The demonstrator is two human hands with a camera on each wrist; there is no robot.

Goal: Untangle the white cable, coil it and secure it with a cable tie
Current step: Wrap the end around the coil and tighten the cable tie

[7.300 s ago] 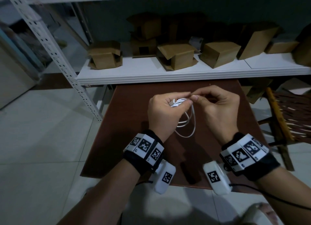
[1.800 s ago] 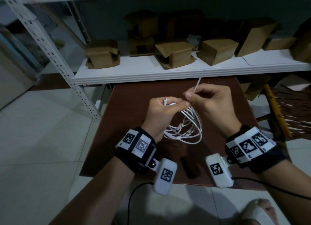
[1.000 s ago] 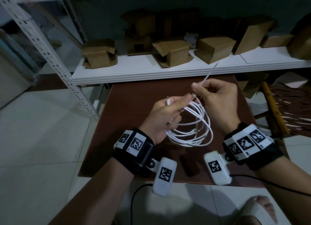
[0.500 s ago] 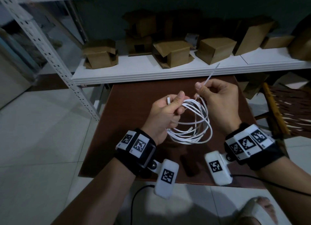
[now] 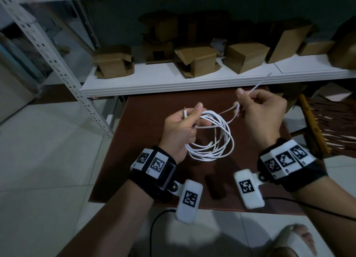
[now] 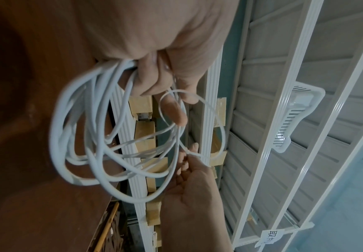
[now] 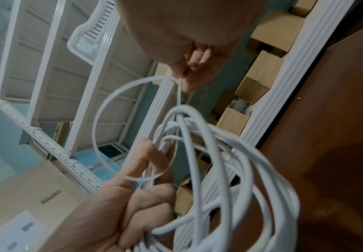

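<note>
the left hand (image 5: 179, 129) is gripping the coiled white cable (image 5: 212, 139) at the coil's 10 o'clock edge, fingers curled round the bunched strands and thumb pressing on top, with one connector end sticking up past the thumb. the loops are hanging free above the brown surface (image 5: 146, 106), not touching it. at 3 o'clock from there the right hand (image 5: 264, 114) is pinching the cable tie (image 5: 258, 84) between thumb and forefinger, its tail pointing toward 1 o'clock in front of the white shelf (image 5: 173, 81) with the cardboard boxes (image 5: 196, 61). the hands are apart, joined only by the tie. the wrist views are showing what the head view is hiding: the cable tie (image 7: 120, 119) is forming a wide, loose loop around the strands of the white cable (image 7: 219, 170), with a left finger reaching through it.
</note>
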